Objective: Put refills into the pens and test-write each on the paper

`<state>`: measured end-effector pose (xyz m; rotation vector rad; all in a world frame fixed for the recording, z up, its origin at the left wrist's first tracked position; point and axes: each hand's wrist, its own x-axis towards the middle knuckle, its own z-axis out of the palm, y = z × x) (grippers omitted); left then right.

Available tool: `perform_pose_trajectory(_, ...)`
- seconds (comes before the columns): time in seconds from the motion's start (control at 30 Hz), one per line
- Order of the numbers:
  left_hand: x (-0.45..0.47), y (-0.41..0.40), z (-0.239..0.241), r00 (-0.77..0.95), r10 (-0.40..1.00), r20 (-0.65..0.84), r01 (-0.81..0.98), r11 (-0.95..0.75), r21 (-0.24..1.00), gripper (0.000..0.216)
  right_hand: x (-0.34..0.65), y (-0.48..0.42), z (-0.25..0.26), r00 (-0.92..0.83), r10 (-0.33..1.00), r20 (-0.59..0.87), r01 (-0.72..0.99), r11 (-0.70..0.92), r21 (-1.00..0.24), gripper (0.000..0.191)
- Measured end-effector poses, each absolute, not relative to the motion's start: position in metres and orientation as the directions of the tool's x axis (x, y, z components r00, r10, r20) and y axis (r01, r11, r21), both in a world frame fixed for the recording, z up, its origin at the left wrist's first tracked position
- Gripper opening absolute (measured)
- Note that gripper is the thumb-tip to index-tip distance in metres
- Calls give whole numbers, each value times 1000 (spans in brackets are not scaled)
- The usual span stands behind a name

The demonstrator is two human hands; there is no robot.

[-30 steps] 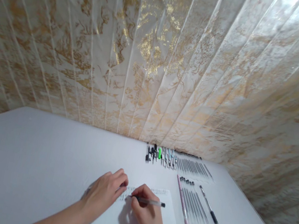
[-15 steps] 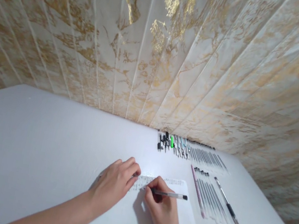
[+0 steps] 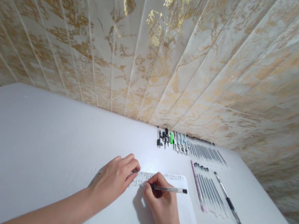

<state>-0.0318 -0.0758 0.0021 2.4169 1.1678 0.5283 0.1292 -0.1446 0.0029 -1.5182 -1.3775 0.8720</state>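
My right hand (image 3: pixel 161 203) is closed round a clear pen with a black cap (image 3: pixel 170 189), its tip on a white sheet of paper (image 3: pixel 130 220) near faint lines of writing at the sheet's top. My left hand (image 3: pixel 114 178) rests on the sheet's upper left part, fingers curled and pressed down beside the pen tip. Both forearms come in from the bottom edge.
On the white table (image 3: pixel 32 137), a row of clear pens or refills (image 3: pixel 209 190) with a pink pen and a black pen lies right of the sheet. Farther back lies another row of pens (image 3: pixel 186 147), one green-capped, against the gold-patterned wall (image 3: pixel 160 52).
The view has shifted, so the hands and sheet sit higher and farther right in the picture. The hands keep the same pose with the pen tip at the writing.
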Motion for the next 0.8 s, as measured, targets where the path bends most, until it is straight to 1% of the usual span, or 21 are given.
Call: perform_pose_trajectory(0.8,-33,-78,2,580,800,155,647,-567,509,10,128,-144,-1,179,980,86,321,25,-947,15)
